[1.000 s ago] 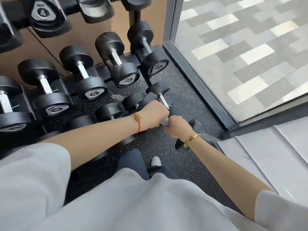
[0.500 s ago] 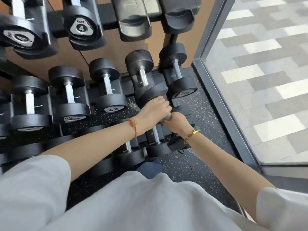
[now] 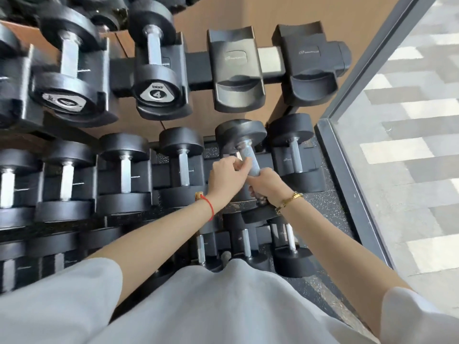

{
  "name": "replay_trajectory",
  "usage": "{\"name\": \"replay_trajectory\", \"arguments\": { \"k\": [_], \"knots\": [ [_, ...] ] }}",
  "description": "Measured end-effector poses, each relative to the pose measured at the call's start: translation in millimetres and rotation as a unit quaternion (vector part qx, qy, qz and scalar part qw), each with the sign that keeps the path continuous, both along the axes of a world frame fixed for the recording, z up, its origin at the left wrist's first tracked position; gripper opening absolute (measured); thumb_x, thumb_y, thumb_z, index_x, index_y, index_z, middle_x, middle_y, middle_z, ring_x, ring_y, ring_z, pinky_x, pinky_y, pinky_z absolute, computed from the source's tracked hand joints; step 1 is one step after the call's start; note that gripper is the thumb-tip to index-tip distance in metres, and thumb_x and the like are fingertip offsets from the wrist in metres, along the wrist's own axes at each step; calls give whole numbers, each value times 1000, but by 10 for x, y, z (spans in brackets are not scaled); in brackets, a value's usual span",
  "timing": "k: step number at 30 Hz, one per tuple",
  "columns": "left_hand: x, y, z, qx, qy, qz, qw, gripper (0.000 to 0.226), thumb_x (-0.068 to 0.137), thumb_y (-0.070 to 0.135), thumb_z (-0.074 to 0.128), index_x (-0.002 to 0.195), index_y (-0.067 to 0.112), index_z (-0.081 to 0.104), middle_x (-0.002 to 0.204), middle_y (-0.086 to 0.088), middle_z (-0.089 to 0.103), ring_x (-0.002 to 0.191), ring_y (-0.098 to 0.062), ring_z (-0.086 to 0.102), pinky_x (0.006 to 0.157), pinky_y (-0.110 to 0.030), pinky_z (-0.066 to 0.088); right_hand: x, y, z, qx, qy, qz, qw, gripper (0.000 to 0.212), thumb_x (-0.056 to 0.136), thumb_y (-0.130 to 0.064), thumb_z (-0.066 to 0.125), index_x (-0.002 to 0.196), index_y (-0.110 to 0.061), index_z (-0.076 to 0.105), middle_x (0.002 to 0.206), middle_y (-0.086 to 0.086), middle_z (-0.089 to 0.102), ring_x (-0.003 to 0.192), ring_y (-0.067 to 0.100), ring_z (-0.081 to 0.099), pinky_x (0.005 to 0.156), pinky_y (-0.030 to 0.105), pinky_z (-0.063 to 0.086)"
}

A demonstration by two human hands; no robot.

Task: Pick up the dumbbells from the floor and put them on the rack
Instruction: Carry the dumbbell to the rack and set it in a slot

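A black dumbbell [image 3: 240, 135] with a knurled steel handle is held in the air in front of the rack's middle tier. My right hand [image 3: 267, 184] is wrapped round the near part of its handle. My left hand [image 3: 227, 176] grips the handle beside it, with the fingertips on the bar. The dumbbell's far head sits level with the middle-tier dumbbells; its near head is mostly hidden under my wrists. Two empty cradles, one [image 3: 237, 73] left and one [image 3: 311, 65] right, sit on the rack's upper tier above my hands.
The rack [image 3: 198, 62] holds several dumbbells on each tier, one marked 4 [image 3: 157, 91]. More dumbbells [image 3: 289, 247] lie on the speckled floor below my arms. A dark window frame [image 3: 347, 184] and glass close off the right side.
Both hands have lifted the dumbbell off the floor and up to the level of the middle tier. The view has tilted upward, so the upper tier's empty cradles now show.
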State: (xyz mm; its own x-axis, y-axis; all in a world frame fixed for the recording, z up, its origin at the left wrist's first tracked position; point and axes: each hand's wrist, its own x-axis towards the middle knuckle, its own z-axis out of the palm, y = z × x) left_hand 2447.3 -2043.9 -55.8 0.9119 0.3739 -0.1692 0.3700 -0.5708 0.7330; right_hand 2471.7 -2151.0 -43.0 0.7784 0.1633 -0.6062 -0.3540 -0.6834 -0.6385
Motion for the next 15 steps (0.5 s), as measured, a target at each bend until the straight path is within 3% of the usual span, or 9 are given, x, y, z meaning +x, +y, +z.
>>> {"name": "replay_trajectory", "arguments": {
  "k": [5, 8, 11, 15],
  "knots": [
    [467, 113, 78, -196, 45, 25, 979, 35, 86, 33, 62, 83, 0, 74, 84, -11, 76, 74, -14, 60, 72, -30, 49, 348, 134, 92, 26, 18, 2, 999, 35, 92, -26, 57, 63, -8, 53, 53, 4, 55, 40, 12, 46, 43, 22, 39],
    [622, 177, 126, -207, 2, 33, 978, 37, 86, 33, 65, 84, -2, 76, 84, -18, 76, 69, -12, 59, 68, -27, 46, 539, 169, 198, 69, 35, -6, 997, 27, 93, -24, 58, 72, -9, 56, 58, 3, 57, 48, 12, 52, 45, 20, 44],
    [828, 247, 223, -209, -31, 29, 977, 43, 85, 35, 68, 80, -7, 73, 69, -15, 68, 67, -13, 52, 67, -27, 40, 779, 215, 337, 74, 29, 18, 997, 26, 95, -23, 56, 74, -7, 56, 64, 5, 59, 53, 15, 57, 51, 23, 46],
    [1169, 366, 377, -181, -62, 29, 981, 35, 84, 35, 69, 53, 19, 69, 51, 4, 54, 54, -3, 44, 59, -18, 37, 1118, 297, 499, 109, 46, 20, 993, 20, 96, -21, 54, 79, -9, 55, 70, 5, 59, 45, 8, 59, 40, 17, 46]
  ]
}}
